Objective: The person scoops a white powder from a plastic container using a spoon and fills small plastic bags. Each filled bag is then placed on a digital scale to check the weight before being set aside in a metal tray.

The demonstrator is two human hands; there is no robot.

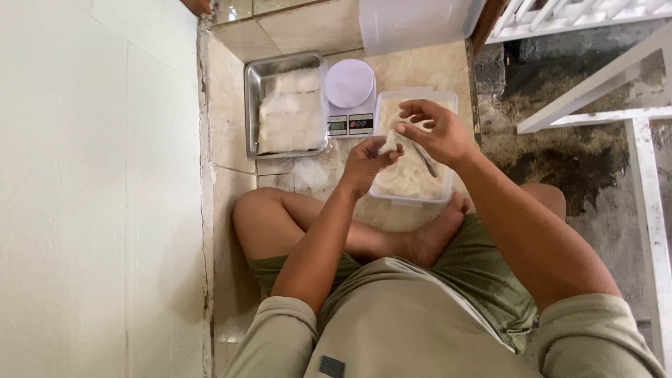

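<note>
I sit cross-legged on a tiled floor. My left hand [367, 164] pinches a small white lump of dough [387, 144] between its fingers. Just beside it, my right hand [432, 131] holds a metal spoon [422, 156] whose bowl points down. Both hands hover over a clear plastic tub [413, 197] filled with pale, stringy dough. Beyond the tub stands a small white kitchen scale [350, 98] with a round platform.
A metal tray [250, 105] with several wrapped white portions lies left of the scale. A clear plastic sheet [310, 173] lies on the floor by my knee. A large translucent container [413, 24] stands at the back. White metal rails [609, 77] are on the right.
</note>
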